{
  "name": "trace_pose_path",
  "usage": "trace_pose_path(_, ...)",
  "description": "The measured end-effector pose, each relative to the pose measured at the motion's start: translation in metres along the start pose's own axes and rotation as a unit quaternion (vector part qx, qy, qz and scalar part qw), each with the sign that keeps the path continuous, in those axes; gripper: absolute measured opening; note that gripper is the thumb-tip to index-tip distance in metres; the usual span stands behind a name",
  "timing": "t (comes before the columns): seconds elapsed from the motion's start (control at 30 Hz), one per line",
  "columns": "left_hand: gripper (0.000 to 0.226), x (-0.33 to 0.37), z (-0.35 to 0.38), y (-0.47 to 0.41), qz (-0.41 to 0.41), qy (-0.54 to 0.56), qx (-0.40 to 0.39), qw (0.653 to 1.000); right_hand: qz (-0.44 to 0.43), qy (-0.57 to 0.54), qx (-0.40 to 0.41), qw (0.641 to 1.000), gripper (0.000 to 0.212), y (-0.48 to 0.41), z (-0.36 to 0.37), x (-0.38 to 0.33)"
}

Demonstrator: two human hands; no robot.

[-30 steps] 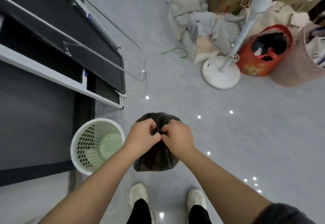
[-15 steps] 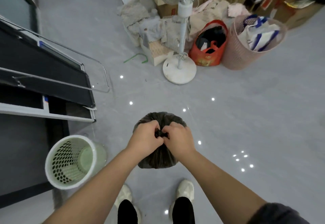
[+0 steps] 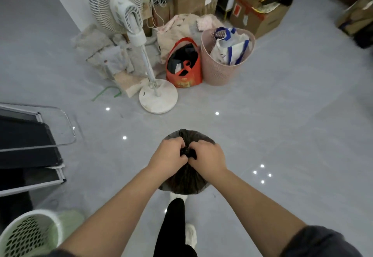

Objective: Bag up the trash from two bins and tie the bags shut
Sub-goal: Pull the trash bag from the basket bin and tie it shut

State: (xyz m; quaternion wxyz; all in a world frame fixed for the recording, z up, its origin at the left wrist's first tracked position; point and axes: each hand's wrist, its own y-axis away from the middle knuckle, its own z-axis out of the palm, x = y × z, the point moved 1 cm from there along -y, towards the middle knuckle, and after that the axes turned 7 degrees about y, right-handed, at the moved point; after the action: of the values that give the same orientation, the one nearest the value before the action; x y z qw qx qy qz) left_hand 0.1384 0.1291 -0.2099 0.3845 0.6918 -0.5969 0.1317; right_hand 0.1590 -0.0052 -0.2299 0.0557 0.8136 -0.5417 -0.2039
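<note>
Change: green bin (image 3: 30,234) has shifted to the lower-left edge; pink bin (image 3: 220,71) is now ahead.
Grip: our left hand (image 3: 168,157) and right hand (image 3: 207,157) pinch the neck of the bag (image 3: 184,180), fingers curled.
Bag: centre, above our shoes.
Room: open floor (image 3: 282,135) to the right.

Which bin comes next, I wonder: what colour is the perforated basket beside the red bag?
Pale pink basket, head view.

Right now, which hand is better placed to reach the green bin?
Probably the left hand: the green bin is down on the left, while the right hand would have to cross over. Both pinch the bag at its neck.
</note>
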Motion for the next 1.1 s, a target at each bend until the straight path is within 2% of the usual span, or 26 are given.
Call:
trace_pose_path(0.43,0.012,0.131,0.004,-0.187,0.084,-0.06,-0.074,0.992,0.1,-0.033,0.05,0.993,0.027,-0.106,-0.083,0.152)
trace_pose_path(0.57,0.014,0.174,0.018,-0.237,0.117,-0.062,-0.07,0.989,0.11,-0.057,0.054,0.991,0.026,-0.132,-0.107,0.207)
trace_pose_path(0.8,0.01,0.261,0.053,-0.316,0.059,-0.042,-0.091,0.993,0.098,-0.109,0.019,0.989,0.023,-0.169,-0.151,0.321)
trace_pose_path(1.1,0.013,0.387,0.108,-0.422,0.018,0.022,-0.13,0.991,0.11,-0.101,0.022,0.989,0.022,-0.206,-0.222,0.476)
